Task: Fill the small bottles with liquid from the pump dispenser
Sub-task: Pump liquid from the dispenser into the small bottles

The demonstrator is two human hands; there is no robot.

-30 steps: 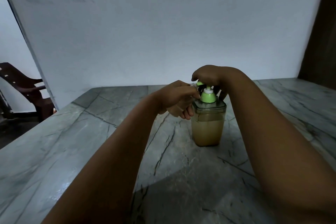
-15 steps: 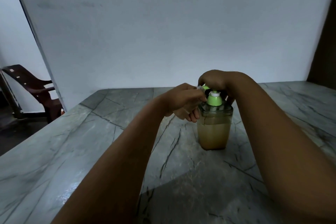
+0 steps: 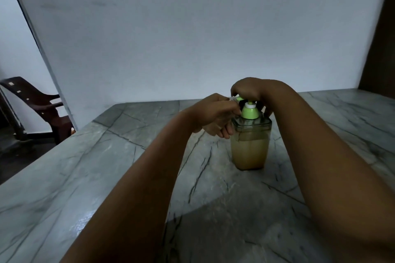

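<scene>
— How were the arms set?
— Both bare forearms reached forward and converged; the left hand (image 3: 215,113) sat slightly lower than the right hand (image 3: 249,90).
— And the left fingers?
— Curled inward, thumb and forefinger pinched together at the tips on something small; what it was could not be made out.
— The right?
— Knuckles up, wrist bent, palm turned down; its fingers (image 3: 268,111) curled downward on the far side.

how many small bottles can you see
1 at most: a clear bit pinched in the left hand at the pump dispenser spout; mostly hidden. Others may be out of view.
</scene>
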